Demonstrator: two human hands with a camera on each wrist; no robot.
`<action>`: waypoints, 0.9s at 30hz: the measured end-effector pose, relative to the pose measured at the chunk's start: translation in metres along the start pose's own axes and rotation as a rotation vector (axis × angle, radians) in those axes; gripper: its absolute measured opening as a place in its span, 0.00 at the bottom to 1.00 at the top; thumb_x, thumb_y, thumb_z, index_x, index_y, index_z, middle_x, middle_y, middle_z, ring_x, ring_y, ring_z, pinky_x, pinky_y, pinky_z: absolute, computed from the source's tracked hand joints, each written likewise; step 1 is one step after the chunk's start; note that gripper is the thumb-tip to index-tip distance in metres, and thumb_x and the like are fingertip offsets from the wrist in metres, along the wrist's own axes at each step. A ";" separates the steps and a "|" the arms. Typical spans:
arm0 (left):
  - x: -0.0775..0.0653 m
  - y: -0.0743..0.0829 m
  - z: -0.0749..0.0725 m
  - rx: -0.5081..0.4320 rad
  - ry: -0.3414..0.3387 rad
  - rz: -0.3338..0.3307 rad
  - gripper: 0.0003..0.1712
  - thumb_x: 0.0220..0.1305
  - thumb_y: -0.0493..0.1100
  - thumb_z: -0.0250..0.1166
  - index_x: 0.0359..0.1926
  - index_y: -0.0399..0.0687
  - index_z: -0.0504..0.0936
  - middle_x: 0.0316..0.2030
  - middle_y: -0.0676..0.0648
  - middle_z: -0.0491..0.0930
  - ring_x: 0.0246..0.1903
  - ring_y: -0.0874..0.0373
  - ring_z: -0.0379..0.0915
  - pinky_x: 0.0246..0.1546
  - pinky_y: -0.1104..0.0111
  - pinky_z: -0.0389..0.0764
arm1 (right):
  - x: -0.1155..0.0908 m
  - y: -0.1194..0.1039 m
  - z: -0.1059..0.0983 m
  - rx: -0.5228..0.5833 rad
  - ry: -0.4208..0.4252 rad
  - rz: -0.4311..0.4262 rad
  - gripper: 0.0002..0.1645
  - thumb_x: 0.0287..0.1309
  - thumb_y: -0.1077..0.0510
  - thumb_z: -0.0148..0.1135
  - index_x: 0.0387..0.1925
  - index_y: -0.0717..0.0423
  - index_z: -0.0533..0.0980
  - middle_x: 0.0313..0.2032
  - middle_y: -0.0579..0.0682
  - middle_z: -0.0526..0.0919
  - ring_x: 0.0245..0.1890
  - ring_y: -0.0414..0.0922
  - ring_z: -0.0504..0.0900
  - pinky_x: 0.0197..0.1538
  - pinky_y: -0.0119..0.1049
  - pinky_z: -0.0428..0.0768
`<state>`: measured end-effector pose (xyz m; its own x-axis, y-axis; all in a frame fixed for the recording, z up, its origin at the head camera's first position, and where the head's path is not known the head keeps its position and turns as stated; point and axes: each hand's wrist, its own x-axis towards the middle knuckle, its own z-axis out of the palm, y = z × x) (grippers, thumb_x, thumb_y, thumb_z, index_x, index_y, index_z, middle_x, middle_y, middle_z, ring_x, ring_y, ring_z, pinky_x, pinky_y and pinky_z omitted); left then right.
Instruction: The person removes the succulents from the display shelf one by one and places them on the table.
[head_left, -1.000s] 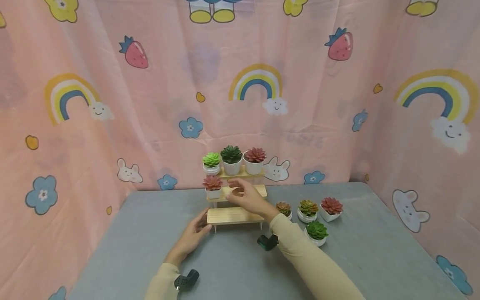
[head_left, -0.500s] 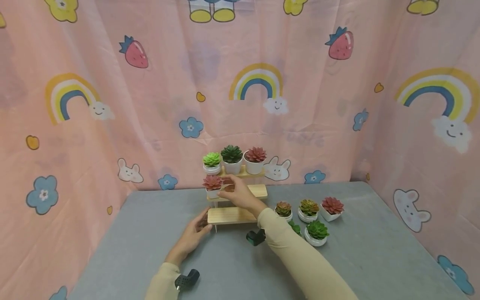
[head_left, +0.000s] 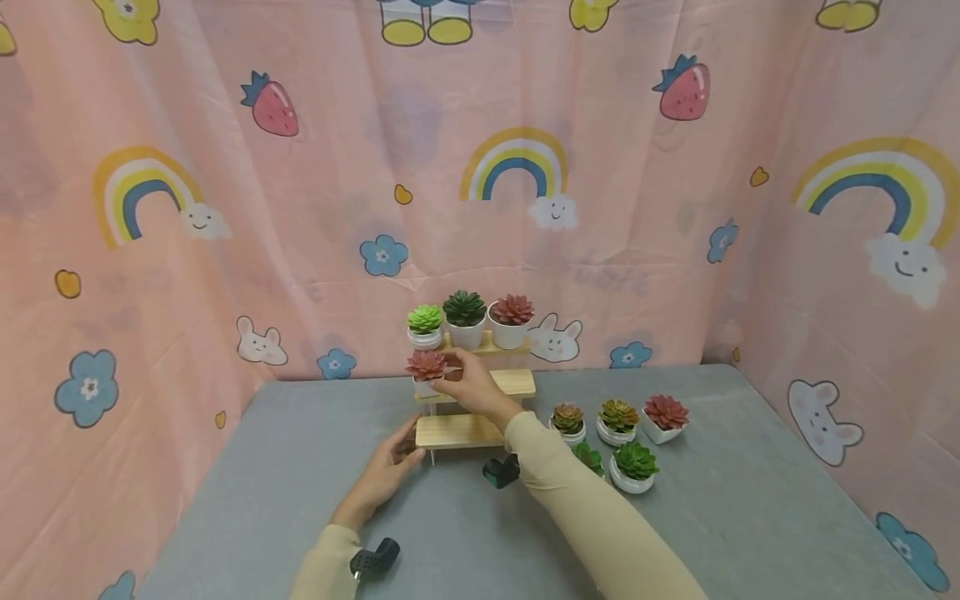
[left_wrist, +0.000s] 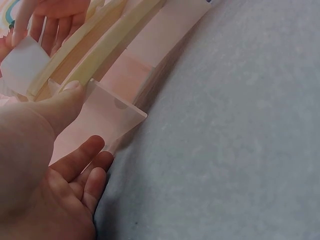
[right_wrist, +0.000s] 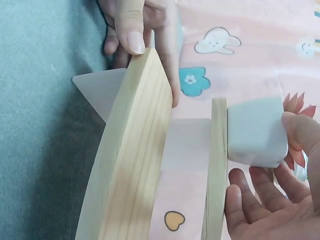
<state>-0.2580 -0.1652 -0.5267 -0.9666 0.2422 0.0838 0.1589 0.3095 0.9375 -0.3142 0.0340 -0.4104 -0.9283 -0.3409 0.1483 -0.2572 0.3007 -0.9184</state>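
Pink succulent [head_left: 426, 363] at nine o'clock from nearer right hand [head_left: 478, 387], pot [right_wrist: 256, 131] pinched; left hand [head_left: 387, 467], seven o'clock, grips lower shelf [head_left: 453, 431].

in the left wrist view, the left hand [left_wrist: 55, 155] holds the near end of a long pale wooden board [left_wrist: 112, 46], with the thumb resting on its edge and the fingers beside a frosted, translucent plastic panel [left_wrist: 102, 112] that stands under it. behind this board runs a second pale wooden board [left_wrist: 62, 54], and near its end is a smooth white pot [left_wrist: 24, 65], with the right hand [left_wrist: 55, 22] at it. a mottled grey tabletop [left_wrist: 225, 125] fills the right side.
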 end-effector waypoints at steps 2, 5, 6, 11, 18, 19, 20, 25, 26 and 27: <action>0.000 -0.001 0.000 0.000 -0.001 -0.002 0.36 0.74 0.39 0.60 0.78 0.48 0.58 0.67 0.38 0.73 0.64 0.43 0.72 0.62 0.54 0.74 | 0.000 0.000 0.001 -0.005 0.003 0.000 0.32 0.63 0.62 0.66 0.66 0.64 0.69 0.63 0.63 0.77 0.59 0.59 0.80 0.62 0.49 0.80; 0.001 -0.001 0.001 -0.005 0.005 -0.008 0.36 0.73 0.40 0.60 0.78 0.48 0.59 0.67 0.37 0.73 0.64 0.43 0.73 0.63 0.52 0.74 | 0.001 0.001 0.002 -0.011 0.000 -0.007 0.31 0.63 0.63 0.67 0.66 0.64 0.70 0.61 0.63 0.78 0.57 0.58 0.81 0.59 0.47 0.81; 0.001 -0.002 0.002 -0.006 0.005 -0.010 0.37 0.73 0.40 0.60 0.78 0.48 0.58 0.67 0.37 0.73 0.64 0.44 0.73 0.63 0.51 0.73 | 0.001 0.001 0.002 -0.010 -0.002 -0.003 0.31 0.63 0.63 0.67 0.66 0.63 0.70 0.61 0.62 0.79 0.57 0.57 0.81 0.59 0.47 0.82; 0.001 -0.001 0.003 -0.005 0.012 -0.014 0.37 0.73 0.41 0.60 0.78 0.47 0.58 0.67 0.37 0.73 0.64 0.43 0.72 0.64 0.48 0.73 | 0.001 0.002 0.001 -0.029 -0.005 -0.021 0.30 0.62 0.64 0.68 0.64 0.62 0.72 0.60 0.61 0.80 0.55 0.57 0.82 0.58 0.44 0.83; 0.000 0.000 0.002 0.000 0.015 -0.007 0.36 0.73 0.39 0.60 0.78 0.47 0.59 0.67 0.37 0.73 0.64 0.43 0.72 0.63 0.51 0.74 | -0.003 0.007 -0.003 -0.034 -0.018 -0.051 0.29 0.60 0.66 0.70 0.62 0.64 0.73 0.58 0.62 0.80 0.53 0.58 0.84 0.55 0.44 0.84; 0.000 0.000 0.002 0.005 0.013 0.000 0.36 0.73 0.39 0.60 0.78 0.46 0.59 0.66 0.36 0.73 0.63 0.43 0.73 0.63 0.52 0.74 | -0.005 0.007 -0.004 -0.034 -0.023 -0.052 0.29 0.60 0.65 0.70 0.62 0.63 0.73 0.58 0.61 0.80 0.53 0.57 0.84 0.55 0.44 0.84; 0.000 0.000 0.002 0.007 0.013 0.001 0.36 0.73 0.39 0.60 0.78 0.46 0.59 0.66 0.36 0.73 0.63 0.43 0.73 0.63 0.52 0.74 | -0.006 0.007 -0.005 -0.041 -0.026 -0.056 0.30 0.59 0.65 0.70 0.62 0.64 0.73 0.58 0.61 0.80 0.53 0.56 0.84 0.55 0.43 0.84; -0.001 0.000 0.001 0.013 0.016 0.000 0.36 0.74 0.38 0.60 0.78 0.47 0.59 0.66 0.36 0.73 0.63 0.42 0.72 0.63 0.50 0.73 | -0.015 0.009 -0.015 -0.048 -0.052 -0.084 0.31 0.60 0.63 0.70 0.64 0.61 0.72 0.58 0.60 0.80 0.53 0.56 0.83 0.56 0.43 0.84; 0.000 0.000 0.001 0.012 0.020 -0.006 0.36 0.74 0.38 0.60 0.78 0.47 0.59 0.67 0.37 0.73 0.64 0.43 0.72 0.64 0.50 0.73 | -0.017 0.009 -0.018 -0.046 -0.057 -0.092 0.32 0.60 0.63 0.70 0.65 0.61 0.72 0.58 0.60 0.80 0.54 0.56 0.83 0.56 0.43 0.84; 0.000 0.000 0.001 0.013 0.022 -0.006 0.36 0.74 0.39 0.60 0.78 0.48 0.59 0.67 0.37 0.73 0.64 0.43 0.72 0.64 0.49 0.73 | -0.020 0.008 -0.020 -0.040 -0.061 -0.096 0.32 0.60 0.63 0.70 0.65 0.61 0.72 0.58 0.60 0.80 0.54 0.57 0.83 0.56 0.43 0.84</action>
<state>-0.2575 -0.1641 -0.5274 -0.9718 0.2196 0.0855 0.1551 0.3229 0.9336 -0.3037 0.0613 -0.4135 -0.8812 -0.4228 0.2115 -0.3560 0.2990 -0.8853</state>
